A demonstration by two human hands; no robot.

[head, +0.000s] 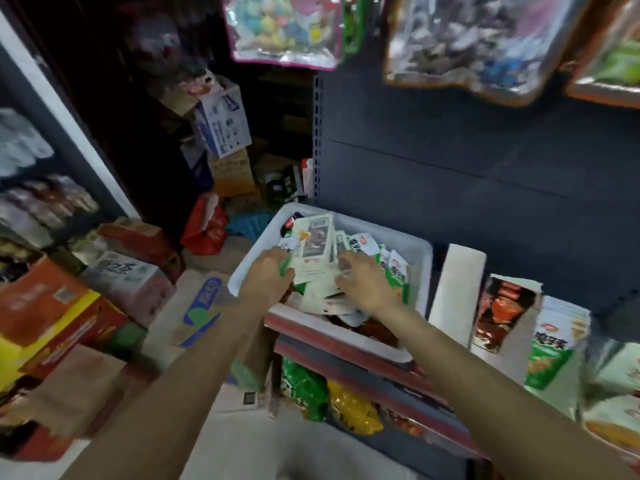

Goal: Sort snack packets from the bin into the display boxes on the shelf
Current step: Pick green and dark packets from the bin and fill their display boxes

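A person's two bare hands reach into a white rectangular plastic bin (412,251) of snack packets that sits on the red-edged dark metal shelf (349,355) of a shop aisle. The left hand (266,277), at the bin's near-left corner, grips a stack of pale green-and-white flat packets (313,247) by its lower end, fingers curled round the edge, the stack standing tilted above the heap in the bin. The right hand (363,284), over the middle of the bin, has its fingers spread and bent down onto the loose white packets (323,296) beneath; whether it pinches one cannot be told through the blur. More green-and-white sachets (396,268) stand along the bin's right wall. Just right of the bin stands a white cardboard display box (457,285), and beyond it further boxes hold dark red packets (498,313) and green-and-white pouches (550,344). Below the bin, on the lower shelf, lie green bags (304,386) and yellow bags (353,410). Left of the bin, cardboard cartons (128,282) are stacked on the floor. Above the bin hang clear toy bags (284,26).
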